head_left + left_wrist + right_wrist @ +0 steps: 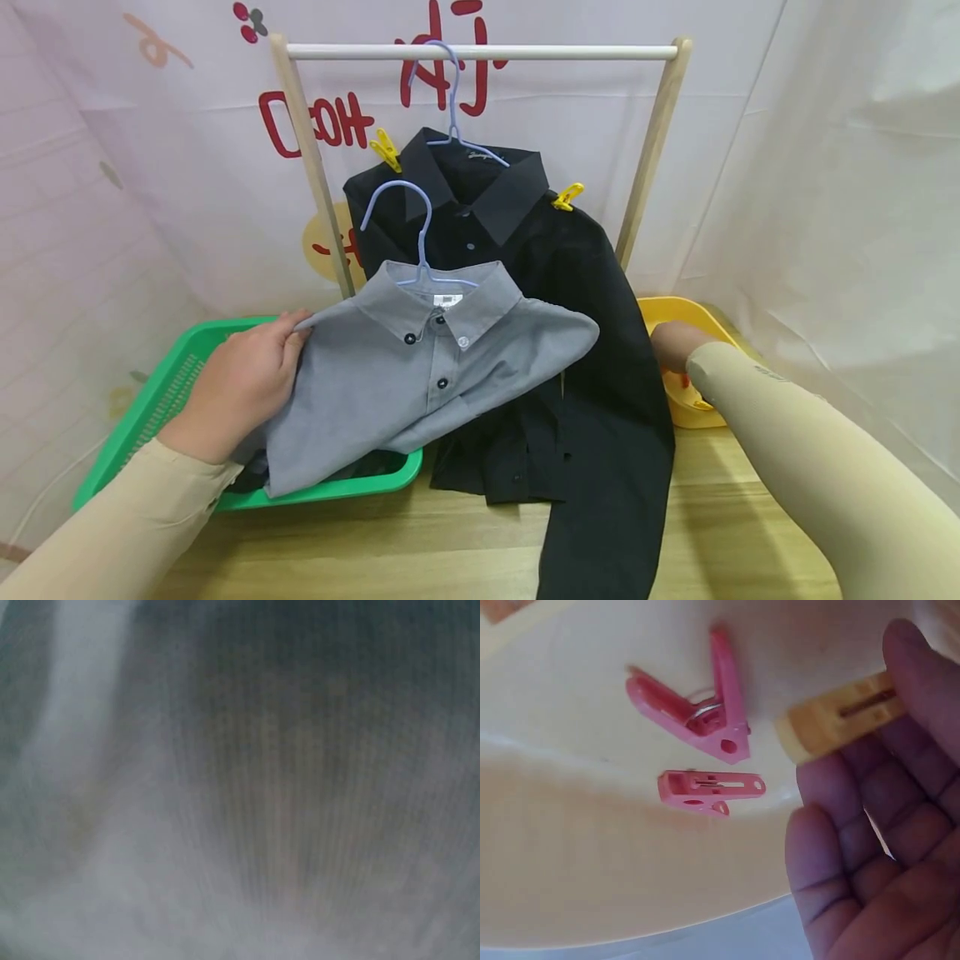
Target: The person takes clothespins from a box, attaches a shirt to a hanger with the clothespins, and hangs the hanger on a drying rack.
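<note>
My left hand pinches the shoulder of a grey button-up shirt on a light-blue hanger. The hanger's hook stands free of the rail, in front of a black shirt. In the left wrist view there is only blurred grey cloth. My right hand reaches into a yellow basket. Seen from the right wrist, that hand holds a yellow clothespin between thumb and fingers. Beside it in the basket lie a pink clothespin and a smaller-looking pink one.
A white rail on wooden posts stands at the back. From it hangs the black shirt, with a yellow clothespin on one shoulder and another yellow clothespin opposite. A green basket with dark cloth sits on the left of the wooden table.
</note>
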`<state>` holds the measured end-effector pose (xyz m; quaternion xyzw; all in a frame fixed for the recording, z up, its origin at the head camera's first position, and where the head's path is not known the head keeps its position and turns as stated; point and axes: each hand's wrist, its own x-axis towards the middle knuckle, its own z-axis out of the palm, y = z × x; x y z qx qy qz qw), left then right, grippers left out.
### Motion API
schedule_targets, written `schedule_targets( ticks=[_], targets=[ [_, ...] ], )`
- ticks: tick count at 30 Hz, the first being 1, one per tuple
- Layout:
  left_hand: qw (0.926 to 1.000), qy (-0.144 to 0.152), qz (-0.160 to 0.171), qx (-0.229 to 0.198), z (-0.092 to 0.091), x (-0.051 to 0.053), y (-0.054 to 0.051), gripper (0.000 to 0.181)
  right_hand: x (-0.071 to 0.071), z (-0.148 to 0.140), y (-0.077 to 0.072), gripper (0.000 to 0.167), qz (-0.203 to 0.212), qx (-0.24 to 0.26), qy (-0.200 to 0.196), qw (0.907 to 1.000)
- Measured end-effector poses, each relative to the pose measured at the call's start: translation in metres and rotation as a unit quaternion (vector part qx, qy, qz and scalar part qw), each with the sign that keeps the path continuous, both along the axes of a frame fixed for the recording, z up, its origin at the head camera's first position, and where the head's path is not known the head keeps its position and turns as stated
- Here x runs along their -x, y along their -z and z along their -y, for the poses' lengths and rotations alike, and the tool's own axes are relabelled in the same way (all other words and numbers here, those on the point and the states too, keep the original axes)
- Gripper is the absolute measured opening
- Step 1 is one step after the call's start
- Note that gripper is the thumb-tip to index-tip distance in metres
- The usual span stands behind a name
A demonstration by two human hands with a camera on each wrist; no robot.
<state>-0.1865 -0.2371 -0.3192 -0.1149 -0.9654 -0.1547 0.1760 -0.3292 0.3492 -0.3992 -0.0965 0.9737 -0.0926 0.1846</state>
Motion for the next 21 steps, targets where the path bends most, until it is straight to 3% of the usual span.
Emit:
schedule_targets(
  ticks=[3, 6, 8, 11, 15, 21],
  targets=[
    [1.0000, 0.000, -0.003, -0.002, 0.000, 0.000, 0.000, 0.040, 0.000, -0.001, -0.004, 0.010, -0.034, -0.021, -0.029, 0.9987],
    [1.0000, -0.001, -0.007, -0.005, 0.000, -0.001, 0.000, 0.040, -0.004, 0.001, -0.011, 0.028, -0.092, -0.045, -0.052, 0.9934],
    [0.9999, -0.002, -0.009, -0.007, 0.001, -0.001, -0.001, 0.040, -0.009, 0.004, -0.019, 0.042, -0.117, -0.050, -0.048, 0.9907],
    [0.9999, -0.005, -0.008, -0.011, 0.001, -0.001, -0.001, 0.040, -0.017, 0.009, -0.032, 0.042, -0.138, -0.045, -0.046, 0.9883],
    [0.9998, -0.006, -0.004, -0.017, 0.003, -0.002, 0.000, 0.042, -0.026, 0.011, -0.042, 0.037, -0.146, -0.039, -0.032, 0.9880],
    [0.9995, -0.013, -0.005, -0.027, 0.006, -0.003, 0.001, 0.045, -0.034, 0.012, -0.051, 0.044, -0.120, 0.001, 0.024, 0.9924]
  ],
)
